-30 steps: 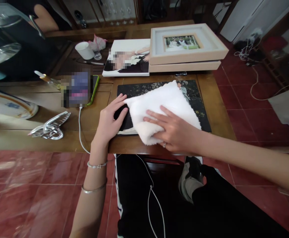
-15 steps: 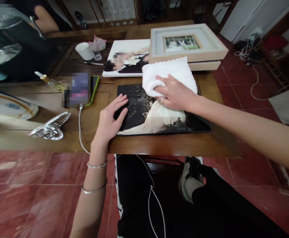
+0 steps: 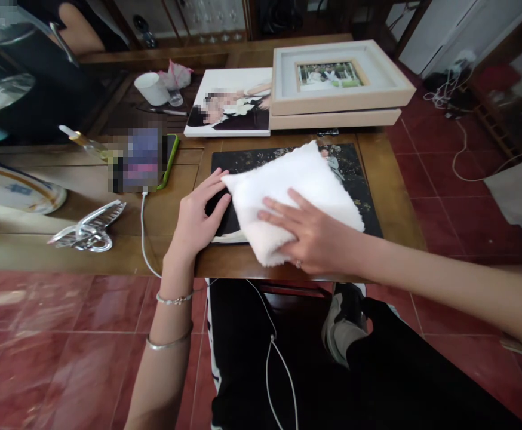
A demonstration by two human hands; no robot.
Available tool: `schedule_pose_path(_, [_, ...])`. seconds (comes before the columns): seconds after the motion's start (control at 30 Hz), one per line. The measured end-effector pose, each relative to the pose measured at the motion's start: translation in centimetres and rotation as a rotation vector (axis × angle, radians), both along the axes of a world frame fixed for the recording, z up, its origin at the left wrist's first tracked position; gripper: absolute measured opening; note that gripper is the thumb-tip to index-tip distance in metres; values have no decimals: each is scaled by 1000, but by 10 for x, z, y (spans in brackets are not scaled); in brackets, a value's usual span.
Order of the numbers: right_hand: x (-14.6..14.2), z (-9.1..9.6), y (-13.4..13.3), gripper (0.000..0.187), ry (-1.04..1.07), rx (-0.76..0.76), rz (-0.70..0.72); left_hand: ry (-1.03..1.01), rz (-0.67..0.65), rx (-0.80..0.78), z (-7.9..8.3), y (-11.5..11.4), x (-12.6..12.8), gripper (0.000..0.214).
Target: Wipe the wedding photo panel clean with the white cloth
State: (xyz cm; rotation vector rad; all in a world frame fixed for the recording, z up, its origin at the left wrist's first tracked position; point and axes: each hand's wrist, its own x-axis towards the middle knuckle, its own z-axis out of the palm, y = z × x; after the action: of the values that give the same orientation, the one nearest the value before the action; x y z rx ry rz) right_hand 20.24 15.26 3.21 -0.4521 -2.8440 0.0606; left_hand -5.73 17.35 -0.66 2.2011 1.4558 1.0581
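A dark photo panel (image 3: 368,206) lies flat near the table's front edge. My left hand (image 3: 200,212) rests on its left side, fingers stretched out and thumb apart. Over the panel's middle spreads a folded white towel (image 3: 283,179), one corner reaching to my left fingertips. On the towel's near part is my right hand (image 3: 303,230), gripping it with the thumb side hidden and some fingers laid across the top. The towel covers most of the picture; a small figure shows at the panel's upper right.
Behind the panel are a white-edged photo print (image 3: 229,101) and stacked wooden picture frames (image 3: 341,98). To the left lie a phone (image 3: 142,161) on a white cable, a dropper bottle (image 3: 84,143) and a clear hair claw (image 3: 91,230). A white cup (image 3: 151,89) stands further back.
My right hand has drawn the towel from the panel's far edge toward me, down to its near edge. The towel now lies more spread out. My left hand has stayed in place.
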Motion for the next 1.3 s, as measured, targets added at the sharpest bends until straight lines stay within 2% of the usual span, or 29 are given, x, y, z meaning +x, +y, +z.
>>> schedule_pose_path(0.13, [-1, -4, -24, 15, 150, 45, 127, -25, -19, -5, 0, 1, 0, 34])
schedule_pose_path(0.33, [10, -2, -32, 23, 161, -107, 195, -40, -14, 11, 0, 1, 1, 32])
schedule_pose_path(0.43, [14, -2, -30, 35, 177, -140, 237, -24, -16, 24, 0, 1, 1, 31])
schedule_pose_path(0.5, [14, -3, -28, 37, 177, -131, 252, -23, -17, 28, 0, 1, 1, 31])
schedule_pose_path(0.7, [13, -7, -13, 19, 120, -45, 279, -29, -10, 17, 1, 0, 2, 31])
schedule_pose_path(0.8, [16, -3, 0, 17, 62, -13, 286, -50, -26, 10, 1, 0, 1, 31])
schedule_pose_path(0.97, [18, 4, 33, 31, -41, -17, 166, -21, -22, 13, -1, 0, 0, 32])
schedule_pose_path(1.17, [5, 5, 74, 26, -51, -39, -70, -25, -5, 25, -1, 1, 1, 32])
schedule_pose_path(1.3, [-9, 5, 95, 30, -43, -76, -252, -32, -7, 27, -1, 1, 1, 31])
